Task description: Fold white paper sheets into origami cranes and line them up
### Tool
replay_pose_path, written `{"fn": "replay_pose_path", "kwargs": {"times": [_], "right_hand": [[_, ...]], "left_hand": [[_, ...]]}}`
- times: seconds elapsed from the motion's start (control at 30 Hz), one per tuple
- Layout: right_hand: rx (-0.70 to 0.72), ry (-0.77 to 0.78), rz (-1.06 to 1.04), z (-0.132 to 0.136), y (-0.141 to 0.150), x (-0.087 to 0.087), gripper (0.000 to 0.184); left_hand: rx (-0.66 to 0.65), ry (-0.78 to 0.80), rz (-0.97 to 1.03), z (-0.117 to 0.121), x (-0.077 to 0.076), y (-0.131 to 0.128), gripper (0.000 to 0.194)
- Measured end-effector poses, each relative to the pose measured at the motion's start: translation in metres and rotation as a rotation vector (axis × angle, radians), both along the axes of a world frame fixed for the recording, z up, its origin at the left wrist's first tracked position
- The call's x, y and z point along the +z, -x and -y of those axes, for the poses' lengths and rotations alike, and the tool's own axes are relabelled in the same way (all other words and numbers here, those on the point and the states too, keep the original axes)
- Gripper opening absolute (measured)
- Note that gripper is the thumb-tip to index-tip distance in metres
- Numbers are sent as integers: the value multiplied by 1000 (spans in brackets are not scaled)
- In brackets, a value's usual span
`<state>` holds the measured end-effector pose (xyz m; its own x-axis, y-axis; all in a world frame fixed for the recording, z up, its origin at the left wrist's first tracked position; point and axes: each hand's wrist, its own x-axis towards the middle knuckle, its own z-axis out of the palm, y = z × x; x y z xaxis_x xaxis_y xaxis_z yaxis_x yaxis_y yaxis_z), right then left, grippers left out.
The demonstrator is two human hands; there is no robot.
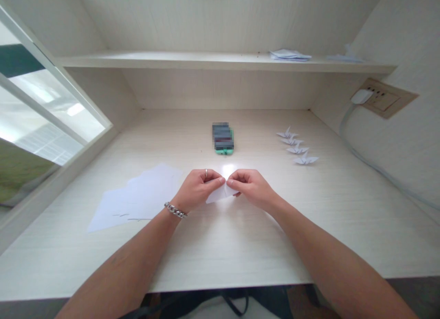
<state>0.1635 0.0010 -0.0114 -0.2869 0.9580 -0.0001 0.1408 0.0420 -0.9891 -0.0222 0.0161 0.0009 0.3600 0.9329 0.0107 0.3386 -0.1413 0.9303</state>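
Note:
A small white folded piece of paper (pixel 220 194) is held up above the desk between my two hands. My left hand (pixel 199 187) pinches its upper edge with thumb and fingers; a ring and a chain bracelet show on that arm. From the other side my right hand (pixel 252 187) grips the same paper, thumb tip almost touching the left thumb. Part of the paper is hidden behind the fingers. Several white folded paper cranes (pixel 305 159) stand in a row to the right, beyond my right hand.
Loose white paper sheets (pixel 120 204) lie left of my left arm. A phone in a green case (pixel 224 151) rests behind my hands. Above the desk (pixel 220 264) runs a shelf (pixel 172 58) with a stack of papers (pixel 290 55). A cable (pixel 360 156) hangs from the right wall socket (pixel 388 99).

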Motion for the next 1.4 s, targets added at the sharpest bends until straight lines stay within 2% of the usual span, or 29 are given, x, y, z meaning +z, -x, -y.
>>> {"fn": "replay_pose_path", "kwargs": {"times": [0.2,0.43,0.6,0.67,0.9,1.07,1.2,1.3,1.4], "right_hand": [[-1,57,-61,-3,-11,3,18],[24,104,-71,-4,-18,9,23],[-71,102,-71,-9,-25,9,25],[-84,87,-72,-8,-23,8,24],[37,-4,36,-1,-7,3,21],[9,50,2,-5,-10,0,22],[-28,126,-110,-6,-12,3,26],[-26,212,-227,-6,-15,6,28],[30,305,-355,-5,-19,8,26]], "left_hand": [[117,39,54,-4,9,7,28],[134,41,48,-4,10,10,31],[197,23,81,-6,13,15,31],[186,16,69,-5,13,13,30],[45,-18,5,1,5,0,27],[112,25,28,-1,9,4,28],[142,93,153,-5,10,8,28],[148,193,391,-6,9,9,30],[123,227,562,-6,8,10,24]]}}
